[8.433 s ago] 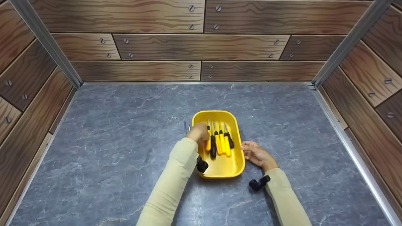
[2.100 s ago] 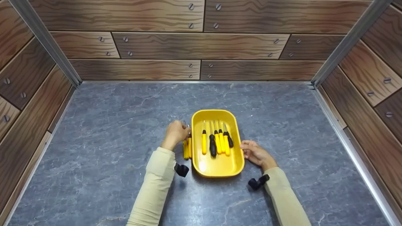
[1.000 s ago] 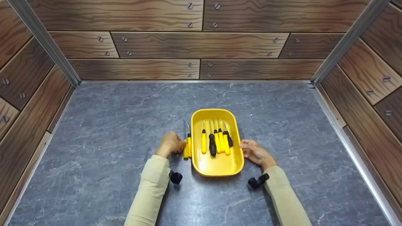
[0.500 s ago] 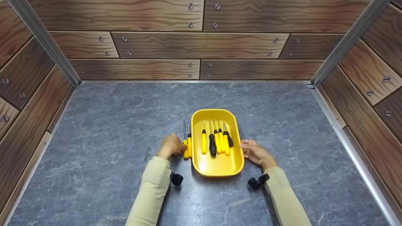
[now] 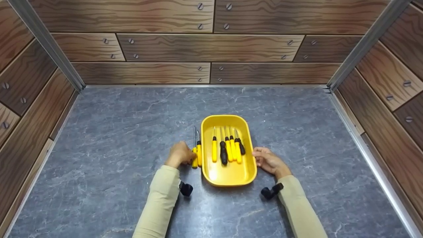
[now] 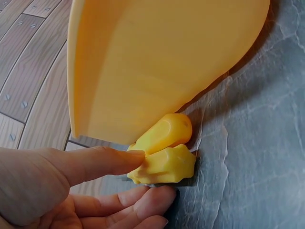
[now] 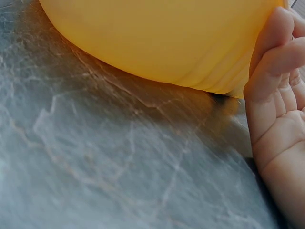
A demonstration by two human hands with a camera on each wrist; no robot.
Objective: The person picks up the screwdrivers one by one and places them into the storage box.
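Note:
Just left of the yellow tray (image 5: 228, 177) lie two yellow-handled screwdrivers, side by side with tips pointing away. My left hand (image 5: 180, 154) pinches the handle of the outer screwdriver (image 5: 195, 164). In the left wrist view, my thumb lies on that ribbed handle (image 6: 167, 164) and the other fingers sit beneath. The inner screwdriver (image 5: 199, 152) lies against the tray's wall. Inside the tray is a row of several screwdrivers, among them a black-handled one (image 5: 223, 153) and a yellow-handled one (image 5: 214, 150). My right hand (image 5: 269, 161) touches the tray's right side with its fingertips.
The tray stands on a grey marbled tabletop (image 5: 132, 119). Wood-patterned walls (image 5: 211, 48) enclose it at the back and both sides, with metal rails along the edges. Black wrist cameras hang below both wrists.
My left hand earlier reached into the tray, then moved left to the screwdrivers outside. A yellow-handled screwdriver inside sits slightly further left than before. Just now the outer screwdriver tilts slightly. My right hand stays put.

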